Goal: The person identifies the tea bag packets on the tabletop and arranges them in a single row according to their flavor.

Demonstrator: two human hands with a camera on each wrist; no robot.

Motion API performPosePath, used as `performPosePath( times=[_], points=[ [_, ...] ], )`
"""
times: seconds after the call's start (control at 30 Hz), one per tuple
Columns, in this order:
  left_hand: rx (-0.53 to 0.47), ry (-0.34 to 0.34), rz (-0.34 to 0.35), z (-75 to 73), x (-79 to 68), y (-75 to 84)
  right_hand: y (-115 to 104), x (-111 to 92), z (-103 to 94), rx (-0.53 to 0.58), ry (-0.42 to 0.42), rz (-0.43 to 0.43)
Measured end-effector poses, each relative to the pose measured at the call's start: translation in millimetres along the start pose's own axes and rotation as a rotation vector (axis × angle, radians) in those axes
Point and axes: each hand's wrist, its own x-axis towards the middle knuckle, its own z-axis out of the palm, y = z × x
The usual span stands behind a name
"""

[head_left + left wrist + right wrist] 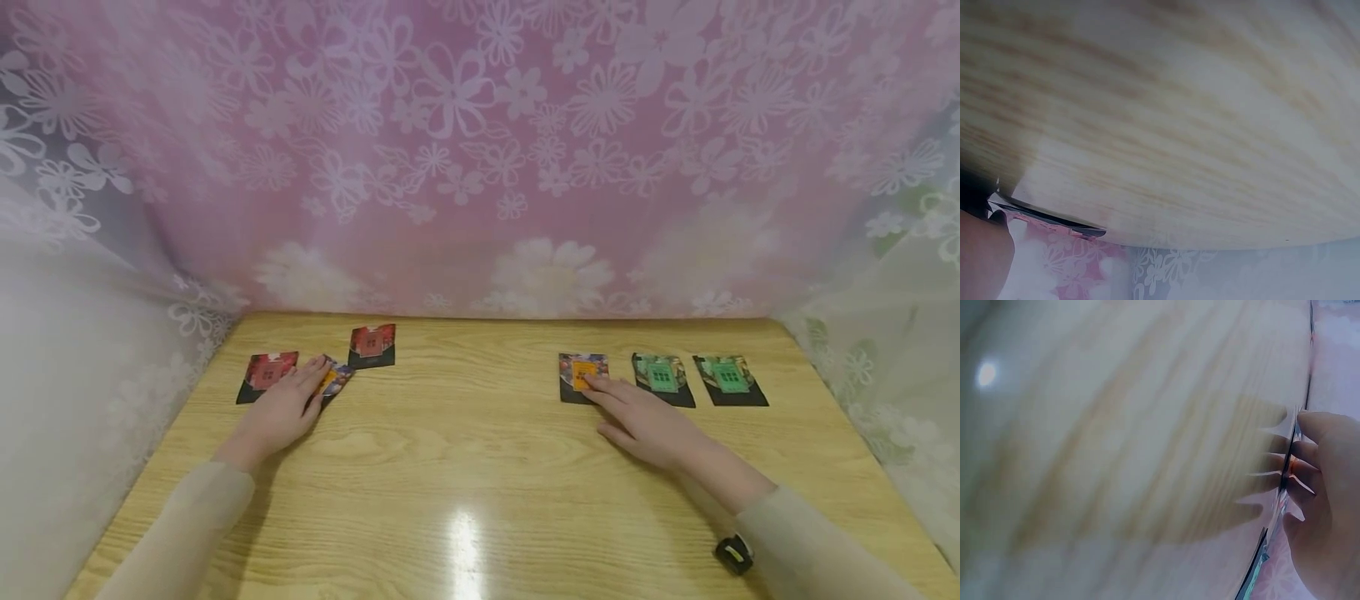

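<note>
Packet point(574, 368), orange-labelled, partly under right hand point(648, 423).

Two of each colour, six in all

Along the far edge of one worktop point(465, 450): two red packets point(258, 371) point(372, 346) toward the left corner, two green packets point(662, 377) point(727, 377) toward the right corner, two orange-labelled packets point(339, 374) point(576, 365), one in each half. Also counted: one left hand point(279, 414), one right hand point(651, 423), two sleeves point(191, 512) point(806, 533), one black object point(732, 555) toward the near edge.

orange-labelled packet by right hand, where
Head view, right of centre: the orange-labelled packet lies partly under the right hand, left of the nearer green-labelled packet.
</note>
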Motion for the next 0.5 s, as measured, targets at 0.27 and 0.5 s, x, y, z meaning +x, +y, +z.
performPosePath(
  times=[0.27, 0.5],
  points=[
    [0.018, 0.005, 0.000, 0.1, 1.2, 1.2, 4.1, -3.5, 0.0, 0.004, 0.024, 0.001],
    [0.016, 0.015, 0.000, 0.1, -0.9, 2.1, 6.4, -4.1, -0.2, 0.016, 0.029, 0.011]
  ],
)
